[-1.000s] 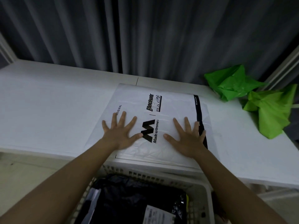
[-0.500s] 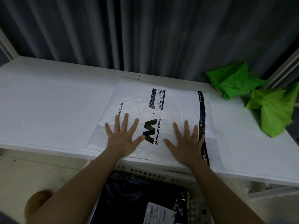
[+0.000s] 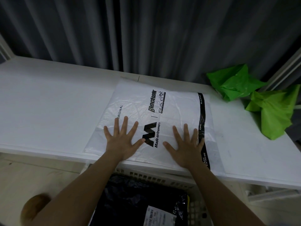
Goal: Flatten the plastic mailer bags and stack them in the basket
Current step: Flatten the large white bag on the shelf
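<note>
Here both hands lie flat with fingers spread, grasping nothing: the left hand (image 3: 121, 141) and the right hand (image 3: 185, 144) press palms-down on the white mailer bag (image 3: 143, 110), which is spread on the white desk (image 3: 48, 108) with its near edge at the desk's front lip. Directly below that lip stands the white basket (image 3: 193, 211), holding a black mailer bag (image 3: 130, 199) with a white shipping label (image 3: 160, 216) on top.

The likely trouble, as I judge it, is slip: the plastic is slick and still creased near the black seal strip (image 3: 202, 121), so a push toward the body could slide the whole bag off the lip instead of smoothing it, and trapped air could spring the wrinkles back once the palms lift. Dropped carelessly, it may land skewed on the black one.

Count: one white bag under the hands, two crumpled green bags, one (image 3: 234, 82) by the curtain and one (image 3: 275, 111) just right of it, one black bag visible in the basket, one basket.
</note>
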Available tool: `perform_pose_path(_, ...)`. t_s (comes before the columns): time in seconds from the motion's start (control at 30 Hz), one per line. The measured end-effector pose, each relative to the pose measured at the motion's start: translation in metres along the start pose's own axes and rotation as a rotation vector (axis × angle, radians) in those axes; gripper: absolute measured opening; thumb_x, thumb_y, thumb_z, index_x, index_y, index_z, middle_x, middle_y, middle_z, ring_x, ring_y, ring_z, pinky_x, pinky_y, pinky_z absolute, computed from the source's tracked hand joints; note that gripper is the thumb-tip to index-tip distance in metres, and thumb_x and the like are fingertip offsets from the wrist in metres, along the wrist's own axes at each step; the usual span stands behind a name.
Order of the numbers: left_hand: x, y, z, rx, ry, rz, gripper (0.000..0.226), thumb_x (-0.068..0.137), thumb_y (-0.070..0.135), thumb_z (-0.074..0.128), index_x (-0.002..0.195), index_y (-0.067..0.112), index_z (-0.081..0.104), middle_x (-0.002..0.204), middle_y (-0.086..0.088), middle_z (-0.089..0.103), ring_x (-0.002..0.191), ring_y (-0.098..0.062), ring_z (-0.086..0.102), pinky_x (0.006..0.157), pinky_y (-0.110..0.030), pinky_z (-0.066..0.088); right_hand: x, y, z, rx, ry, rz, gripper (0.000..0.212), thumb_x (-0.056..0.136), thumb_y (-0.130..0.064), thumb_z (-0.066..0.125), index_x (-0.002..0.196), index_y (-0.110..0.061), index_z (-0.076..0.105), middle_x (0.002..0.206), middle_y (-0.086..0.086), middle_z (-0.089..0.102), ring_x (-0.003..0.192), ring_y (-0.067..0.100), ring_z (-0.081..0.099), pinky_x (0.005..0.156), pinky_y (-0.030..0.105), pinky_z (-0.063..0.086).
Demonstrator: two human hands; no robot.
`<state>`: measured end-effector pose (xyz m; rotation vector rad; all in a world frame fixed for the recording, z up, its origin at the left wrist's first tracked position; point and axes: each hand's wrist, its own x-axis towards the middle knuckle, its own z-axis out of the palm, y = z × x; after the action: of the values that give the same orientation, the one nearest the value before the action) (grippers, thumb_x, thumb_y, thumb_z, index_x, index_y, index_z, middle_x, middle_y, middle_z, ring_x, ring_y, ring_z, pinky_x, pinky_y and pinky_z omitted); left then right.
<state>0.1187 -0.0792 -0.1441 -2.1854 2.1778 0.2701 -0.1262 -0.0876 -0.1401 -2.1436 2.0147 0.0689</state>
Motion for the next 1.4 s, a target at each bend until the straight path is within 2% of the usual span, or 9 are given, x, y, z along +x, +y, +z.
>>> perform_pose_path(0.5,0.001,0.000,-0.010,0.040,-0.081,-0.004,0.083,0.074,0.082,-0.003,0.146,0.043,-0.019,0.154,-0.002,-0.032,0.140,-0.033,-0.029,0.109,-0.066,-0.012,-0.002,-0.004,-0.011,-0.038,-0.133,0.024,0.085,0.073,-0.087,0.006,0.145,-0.048,-0.018,0.157,-0.002,-0.026,0.143,0.038,-0.022,0.111,0.064,-0.009)
perform_pose_path(0.63,-0.002,-0.002,-0.026,0.192,0.007,-0.033,0.071,0.092,0.068,0.011,0.150,0.035,-0.012,0.159,-0.009,-0.015,0.146,-0.034,-0.007,0.111,-0.062,-0.006,-0.014,-0.008,-0.025,-0.079,-0.227,-0.009,0.082,0.078,-0.084,0.010,0.147,-0.046,-0.014,0.159,-0.001,-0.020,0.145,0.037,-0.011,0.113,0.061,0.000)
perform_pose_path(0.7,-0.006,0.003,-0.041,0.287,0.091,-0.025,0.064,0.099,0.047,0.028,0.152,0.030,-0.003,0.155,-0.014,0.008,0.141,-0.033,0.016,0.113,-0.055,0.011,-0.024,-0.015,-0.033,-0.092,-0.254,-0.048,0.080,0.081,-0.083,0.012,0.149,-0.045,-0.007,0.160,0.000,-0.012,0.145,0.037,-0.003,0.115,0.057,0.006)
perform_pose_path(0.8,-0.014,0.015,-0.055,0.261,0.169,0.035,0.057,0.095,0.022,0.041,0.148,0.025,0.020,0.138,-0.011,0.033,0.123,-0.031,0.037,0.098,-0.040,0.033,-0.037,-0.027,-0.044,-0.077,-0.273,-0.118,0.075,0.087,-0.076,0.021,0.151,-0.040,0.007,0.161,0.002,0.001,0.144,0.038,0.007,0.116,0.048,0.015)
perform_pose_path(0.93,-0.035,0.029,-0.055,0.052,0.069,0.114,0.041,0.099,0.035,0.036,0.137,0.022,0.041,0.135,-0.011,0.036,0.121,-0.031,0.037,0.093,-0.036,0.038,-0.051,-0.043,-0.051,0.033,-0.279,-0.291,0.052,0.097,-0.046,0.043,0.145,-0.029,0.037,0.146,0.008,0.036,0.131,0.029,0.038,0.105,0.032,0.033)
perform_pose_path(1.03,-0.055,0.026,-0.050,-0.055,-0.165,0.072,0.061,0.091,0.065,0.037,0.139,0.027,0.036,0.145,-0.011,0.028,0.133,-0.033,0.027,0.102,-0.045,0.035,-0.053,-0.048,-0.060,0.175,-0.036,-0.382,0.036,0.096,-0.025,0.047,0.130,-0.021,0.058,0.131,0.006,0.055,0.120,0.025,0.051,0.097,0.029,0.040)
perform_pose_path(1.13,-0.065,0.014,-0.045,0.043,-0.233,0.119,0.079,0.082,0.071,0.048,0.146,0.033,0.021,0.152,-0.007,0.018,0.138,-0.032,0.020,0.105,-0.049,0.034,-0.038,-0.038,-0.067,0.066,0.171,-0.228,0.052,0.096,-0.032,0.043,0.146,-0.023,0.034,0.154,0.007,0.026,0.141,0.028,0.022,0.113,0.042,0.019)
perform_pose_path(1.23,-0.063,-0.001,-0.049,0.152,-0.222,0.162,0.071,0.090,0.057,0.048,0.149,0.033,0.016,0.155,-0.005,0.015,0.140,-0.029,0.018,0.110,-0.047,0.029,-0.021,-0.022,-0.070,0.006,0.022,0.040,0.063,0.099,-0.049,0.029,0.153,-0.029,0.005,0.160,0.008,0.003,0.145,0.034,0.005,0.115,0.054,0.004)
perform_pose_path(1.4,-0.047,-0.021,-0.061,0.330,-0.250,0.061,0.059,0.098,0.056,0.026,0.150,0.034,0.012,0.157,-0.013,0.007,0.144,-0.032,0.007,0.113,-0.047,0.019,-0.022,-0.014,-0.067,0.176,-0.143,0.071,0.069,0.097,-0.056,0.032,0.152,-0.028,0.002,0.150,0.015,0.028,0.134,0.038,0.029,0.109,0.046,0.028)
